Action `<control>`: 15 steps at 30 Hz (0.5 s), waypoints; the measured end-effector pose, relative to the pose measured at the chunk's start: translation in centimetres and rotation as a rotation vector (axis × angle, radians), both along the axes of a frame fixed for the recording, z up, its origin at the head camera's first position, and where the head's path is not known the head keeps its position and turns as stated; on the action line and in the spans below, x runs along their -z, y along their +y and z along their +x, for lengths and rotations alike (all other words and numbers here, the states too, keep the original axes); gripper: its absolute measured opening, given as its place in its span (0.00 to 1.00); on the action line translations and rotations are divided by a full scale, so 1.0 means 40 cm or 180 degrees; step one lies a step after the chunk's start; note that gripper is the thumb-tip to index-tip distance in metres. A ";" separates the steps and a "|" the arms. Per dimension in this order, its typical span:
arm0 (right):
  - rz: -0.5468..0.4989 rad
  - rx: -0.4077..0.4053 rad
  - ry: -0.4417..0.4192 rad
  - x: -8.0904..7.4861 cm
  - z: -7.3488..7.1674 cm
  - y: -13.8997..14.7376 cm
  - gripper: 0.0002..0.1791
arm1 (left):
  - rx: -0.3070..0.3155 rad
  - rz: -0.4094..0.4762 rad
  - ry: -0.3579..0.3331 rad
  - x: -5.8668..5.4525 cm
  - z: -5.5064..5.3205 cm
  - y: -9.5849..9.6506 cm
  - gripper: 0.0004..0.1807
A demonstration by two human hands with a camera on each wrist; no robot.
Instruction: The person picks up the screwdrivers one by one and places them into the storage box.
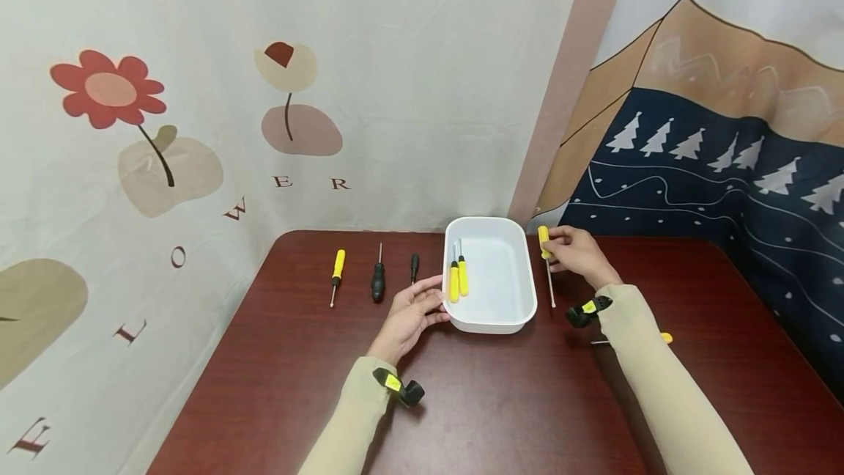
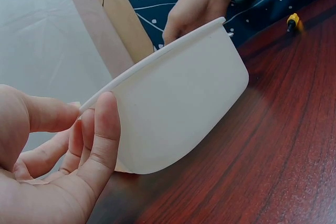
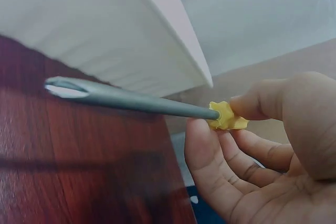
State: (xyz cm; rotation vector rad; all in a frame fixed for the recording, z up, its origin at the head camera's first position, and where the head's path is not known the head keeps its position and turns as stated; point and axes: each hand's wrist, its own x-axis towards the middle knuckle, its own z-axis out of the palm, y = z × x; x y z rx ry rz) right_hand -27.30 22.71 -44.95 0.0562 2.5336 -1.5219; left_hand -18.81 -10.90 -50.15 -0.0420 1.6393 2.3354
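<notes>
Pinching a yellow handle right of centre, the right hand [image 1: 580, 253] is holding a screwdriver [image 1: 543, 234] just beside the tray [image 1: 504, 292], shaft pointing down the frame! Thumb and fingertips are closing on that handle, the hand otherwise curving loosely; in the right wrist view the shaft is running out to the left, showing a fluted tip.

Over to the left hand [image 1: 404, 317], and it is gripping the tray's left rim, thumb and fingers bending in around the edge. The white tray itself is sitting at the centre of the frame on the dark red counter [image 1: 488, 402]. Inside, along its left side, a yellow driver [image 1: 453, 284] is lying next to its twin [image 1: 463, 277], both shafts pointing up the frame.

Left of the tray, a line-up is showing: a black-and-yellow driver [image 1: 338, 270] is lying tip down the frame, then a black driver [image 1: 378, 281] is pointing its tip up, and a small black one [image 1: 415, 267] is resting near the left fingers. Lower right, another yellow handle [image 1: 667, 338] is peeking out past the right sleeve [image 1: 666, 394], which is covering part of that tool. Behind it all, a printed curtain [image 1: 428, 94] is hanging, flowers upper left, pale trees [image 1: 689, 145] at the right.
</notes>
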 end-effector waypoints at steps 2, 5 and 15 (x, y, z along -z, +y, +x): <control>-0.0071 -0.0005 -0.0006 -0.003 -0.001 -0.005 0.28 | 0.0003 -0.0004 -0.0001 0.001 0.000 0.000 0.25; -0.0137 -0.0019 -0.0004 -0.008 -0.004 -0.013 0.28 | 0.0005 -0.0011 0.0001 0.001 0.000 0.000 0.25; -0.0238 -0.0048 -0.0092 -0.034 -0.001 -0.044 0.29 | -0.0007 -0.0011 0.0000 0.001 0.000 0.002 0.25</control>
